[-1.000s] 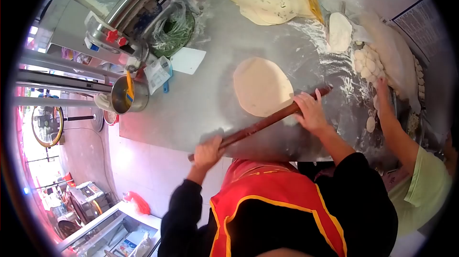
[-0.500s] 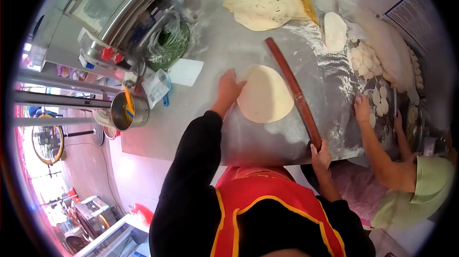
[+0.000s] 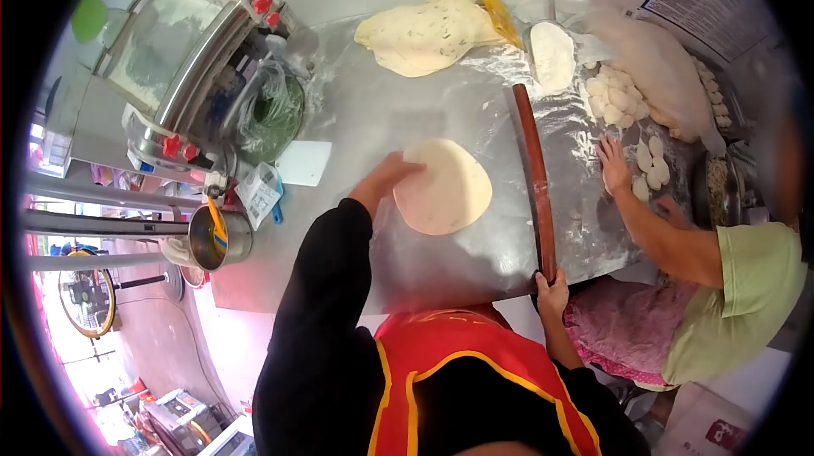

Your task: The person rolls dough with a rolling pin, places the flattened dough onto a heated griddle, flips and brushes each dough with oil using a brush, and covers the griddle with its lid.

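Observation:
A flat round sheet of dough (image 3: 454, 193) lies on the grey metal worktop (image 3: 365, 261). At its upper left edge is my left hand (image 3: 392, 174), slightly blurred, with thumb and fingers closed on the rim of the dough. My right hand (image 3: 553, 293) grips the near end of a long reddish-brown rolling pin (image 3: 535, 176). The pin points away from me across the worktop, to the right of the dough sheet and apart from it.
A large dough lump (image 3: 424, 36) lies at the back, near a flour scoop (image 3: 553, 57). Several small dough pieces (image 3: 615, 98) sit at the right, beside a co-worker's hand (image 3: 614, 166). Leftward are a dough machine (image 3: 182, 74), a white card (image 3: 303, 163) and a metal pot (image 3: 233, 248).
The rolling pin has swung from a slant to nearly straight away from me, its far end moving right. My view has shifted. The co-worker's hand is now spread flatter.

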The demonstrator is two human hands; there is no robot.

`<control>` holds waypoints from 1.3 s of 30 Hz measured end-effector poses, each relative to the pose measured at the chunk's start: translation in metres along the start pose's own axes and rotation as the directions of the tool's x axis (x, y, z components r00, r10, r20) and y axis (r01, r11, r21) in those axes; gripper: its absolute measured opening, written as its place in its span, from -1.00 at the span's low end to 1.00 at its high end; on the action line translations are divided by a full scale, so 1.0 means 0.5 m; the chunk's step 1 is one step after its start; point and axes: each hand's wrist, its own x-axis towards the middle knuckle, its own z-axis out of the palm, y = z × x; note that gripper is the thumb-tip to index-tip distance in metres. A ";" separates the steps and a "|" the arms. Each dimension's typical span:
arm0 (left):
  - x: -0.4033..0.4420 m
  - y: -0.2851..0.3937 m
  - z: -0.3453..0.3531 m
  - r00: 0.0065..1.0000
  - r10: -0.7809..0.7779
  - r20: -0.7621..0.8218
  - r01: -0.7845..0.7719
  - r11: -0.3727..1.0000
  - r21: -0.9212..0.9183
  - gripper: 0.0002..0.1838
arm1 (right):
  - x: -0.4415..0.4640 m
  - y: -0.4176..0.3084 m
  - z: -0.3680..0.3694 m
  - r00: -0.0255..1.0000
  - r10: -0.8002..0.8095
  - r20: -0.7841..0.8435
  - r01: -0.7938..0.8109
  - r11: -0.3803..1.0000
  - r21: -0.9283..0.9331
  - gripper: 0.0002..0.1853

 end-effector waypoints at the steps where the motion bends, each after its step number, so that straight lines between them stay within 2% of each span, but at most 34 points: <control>1: 0.007 0.009 -0.002 0.999 -0.035 0.037 0.033 0.997 0.067 -0.56 | 0.001 0.004 0.001 1.000 -0.003 -0.006 0.003 1.000 0.024 -0.61; 2: 0.015 0.019 -0.001 0.995 -0.073 0.069 0.063 0.989 0.137 -0.56 | 0.001 0.008 0.003 1.000 -0.009 -0.006 0.009 0.999 0.033 -0.63; 5: 0.034 0.076 0.076 0.974 0.133 0.183 -0.196 0.900 0.389 -0.60 | 0.006 0.027 0.009 1.000 0.019 0.017 -0.021 0.989 0.146 -0.64; 6: -0.008 0.168 0.141 0.993 0.028 0.118 -0.082 0.870 0.485 -0.64 | 0.002 0.002 0.004 0.998 0.001 -0.066 0.004 0.997 0.075 -0.68; 9: 0.005 0.245 0.211 0.995 -0.043 0.085 -0.004 0.870 0.493 -0.64 | 0.003 0.028 0.009 0.999 0.005 -0.038 0.007 0.956 0.294 -0.70; 12: 0.060 0.265 0.205 0.997 0.046 0.063 -0.059 0.972 0.226 -0.61 | 0.002 0.042 -0.003 0.999 0.043 0.014 -0.045 0.945 0.325 -0.70; 15: 0.111 0.244 0.153 0.990 0.136 -0.043 -0.139 0.986 -0.087 -0.62 | 0.007 0.026 -0.033 0.979 0.173 0.108 -0.195 0.948 0.250 -0.63; 17: 0.170 0.150 0.072 0.963 0.249 -0.101 -0.261 0.957 -0.129 -0.61 | 0.009 0.016 -0.038 0.993 0.108 0.055 -0.118 0.960 0.254 -0.65; 18: 0.182 0.109 0.053 0.970 0.052 -0.239 -0.136 0.926 -0.352 -0.58 | 0.004 0.015 -0.042 0.996 0.078 0.031 -0.083 0.964 0.253 -0.65; 19: 0.186 0.074 0.038 0.930 -0.170 -0.327 -0.049 0.823 -0.566 -0.55 | 0.001 0.012 -0.045 0.995 0.092 0.035 -0.098 0.969 0.229 -0.66; 22: 0.133 -0.028 0.018 0.899 -0.066 -0.433 -0.312 0.596 -0.740 -0.50 | 0.012 0.010 -0.040 0.997 0.071 0.034 -0.076 0.985 0.157 -0.66; 25: 0.067 -0.055 0.047 0.821 -0.198 -0.536 -0.396 0.480 -0.783 -0.53 | 0.013 0.027 -0.030 1.000 -0.021 0.023 0.018 0.995 0.101 -0.65; 27: 0.010 -0.093 0.070 0.801 -0.295 -0.521 -0.417 0.350 -0.839 -0.53 | 0.025 0.006 -0.036 0.995 -0.093 0.034 0.089 0.991 0.105 -0.65; 29: -0.053 -0.127 0.127 0.782 -0.344 -0.520 -0.415 0.336 -0.845 -0.55 | 0.041 0.001 -0.028 0.977 -0.209 0.042 0.208 0.978 0.037 -0.61; 30: -0.080 -0.182 0.143 0.868 -0.223 -0.444 -0.363 0.325 -0.873 -0.55 | 0.049 -0.013 -0.026 0.963 -0.264 0.053 0.265 0.964 -0.009 -0.61; 32: -0.125 -0.229 0.195 0.913 -0.273 -0.304 -0.199 0.353 -0.914 -0.57 | 0.059 -0.027 -0.017 0.930 -0.357 0.081 0.363 0.930 -0.063 -0.60; 33: -0.150 -0.215 0.230 0.866 -0.434 -0.248 -0.084 0.363 -0.928 -0.59 | 0.064 -0.034 -0.007 0.912 -0.400 0.090 0.406 0.911 -0.070 -0.60; 35: -0.194 -0.233 0.270 0.917 -0.397 -0.032 0.153 0.426 -0.892 -0.65 | 0.075 -0.072 0.001 0.855 -0.506 0.114 0.517 0.848 -0.118 -0.66; 36: -0.212 -0.233 0.280 0.924 -0.373 0.081 0.262 0.464 -0.846 -0.64 | 0.084 -0.087 0.005 0.806 -0.581 0.113 0.592 0.796 -0.129 -0.68; 38: -0.264 -0.182 0.272 0.870 -0.482 0.102 0.448 0.687 -0.572 -0.64 | 0.102 -0.102 0.022 0.682 -0.726 0.088 0.730 0.671 -0.128 -0.70; 39: -0.289 -0.163 0.255 0.838 -0.537 0.092 0.525 0.751 -0.399 -0.64 | 0.110 -0.113 0.027 0.636 -0.763 0.112 0.771 0.626 -0.115 -0.69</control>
